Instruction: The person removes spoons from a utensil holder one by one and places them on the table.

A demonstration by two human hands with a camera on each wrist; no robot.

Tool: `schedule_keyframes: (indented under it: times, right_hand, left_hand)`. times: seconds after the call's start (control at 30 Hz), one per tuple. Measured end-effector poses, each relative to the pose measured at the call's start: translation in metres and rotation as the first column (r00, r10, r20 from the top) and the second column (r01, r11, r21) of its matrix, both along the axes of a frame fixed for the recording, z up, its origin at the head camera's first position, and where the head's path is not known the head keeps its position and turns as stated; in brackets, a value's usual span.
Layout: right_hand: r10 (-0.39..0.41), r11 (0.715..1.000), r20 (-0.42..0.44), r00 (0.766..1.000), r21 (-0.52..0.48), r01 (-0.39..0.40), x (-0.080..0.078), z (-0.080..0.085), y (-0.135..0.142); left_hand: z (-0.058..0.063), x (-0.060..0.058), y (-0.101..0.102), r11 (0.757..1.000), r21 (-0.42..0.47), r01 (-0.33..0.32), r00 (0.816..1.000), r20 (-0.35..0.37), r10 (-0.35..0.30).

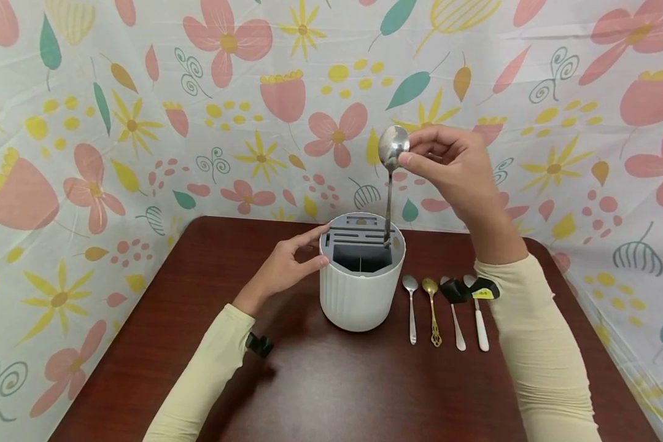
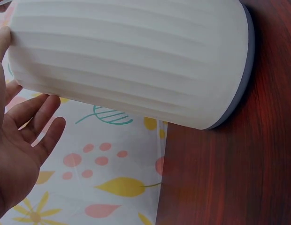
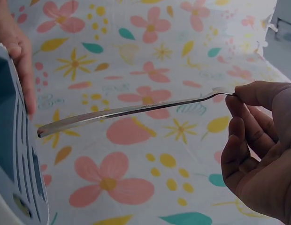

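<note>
My right hand (image 1: 455,169) pinches a metal spoon (image 1: 393,147) at its bowl between thumb and fingers, with the handle pointing down. In the right wrist view, the handle end of the spoon (image 3: 136,108) is just short of the slotted top, apart from it. Below stands a white ribbed utensil holder (image 1: 359,301), with a grey insert of slots, a divided compartment and small openings. My left hand (image 1: 284,267) rests against its left side near the rim, thumb in front and fingers farther back. Fingertips of the left hand (image 2: 23,145) touch the ribbed wall.
Right of the holder lie a silver spoon (image 1: 411,307), a gold spoon with an ornate handle (image 1: 433,307), another silver utensil (image 1: 457,325) and a white-handled one (image 1: 480,325). The right wrist camera partly covers their heads. Behind the brown table (image 1: 309,393) hangs a floral cloth (image 1: 287,153).
</note>
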State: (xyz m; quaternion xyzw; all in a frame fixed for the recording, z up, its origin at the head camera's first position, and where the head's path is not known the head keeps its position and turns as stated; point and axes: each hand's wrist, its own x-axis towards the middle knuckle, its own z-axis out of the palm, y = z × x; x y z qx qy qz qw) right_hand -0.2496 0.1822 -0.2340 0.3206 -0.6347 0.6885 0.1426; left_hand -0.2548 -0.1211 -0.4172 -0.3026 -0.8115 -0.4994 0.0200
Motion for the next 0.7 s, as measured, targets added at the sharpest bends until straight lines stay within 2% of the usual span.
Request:
schedule_keyframes:
  times: [0.37,0.7]
  right_hand:
    - [-0.022,0.998,0.034,0.999,-0.057,0.024,0.002,-0.011,0.042]
    - [-0.14,0.989,0.094,0.986,-0.027,0.143,0.006,-0.035,0.088]
  left_hand:
    - [0.002,0.001,0.0,1.0,0.003,0.002,1.0,0.006,-0.002]
    - [0.001,0.002,0.0,1.0,0.007,0.002,1.0,0.017,-0.002]
